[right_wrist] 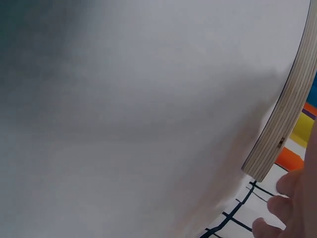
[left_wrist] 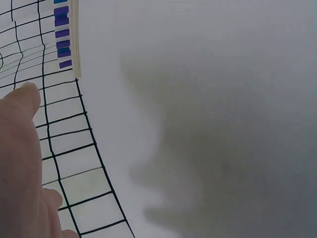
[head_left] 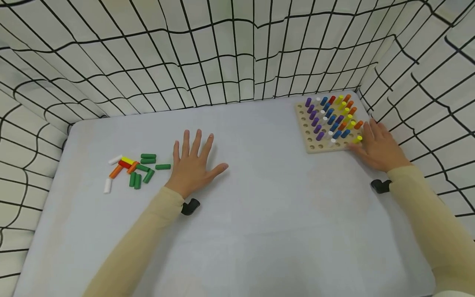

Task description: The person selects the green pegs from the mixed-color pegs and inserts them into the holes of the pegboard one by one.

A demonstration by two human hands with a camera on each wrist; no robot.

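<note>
My left hand (head_left: 191,165) is spread with fingers apart, palm down over the white table, just right of a scatter of loose pegs. Closest to it lies a green peg (head_left: 163,167); several more green ones lie beyond. At the back right is a wooden pegboard (head_left: 311,139) with rows of purple, white, blue, yellow, orange and red pegs standing in it. My right hand (head_left: 380,150) is at its near right corner, thumb by the front edge and fingers along the right side, close to a yellow peg (head_left: 358,139). The board's layered edge (right_wrist: 282,114) shows in the right wrist view.
Among the loose pegs at left are a yellow peg (head_left: 128,160), a red peg (head_left: 124,164), an orange peg (head_left: 116,171) and a white peg (head_left: 107,185). White walls with a black grid (head_left: 233,57) enclose the table (head_left: 259,214) at the back and sides.
</note>
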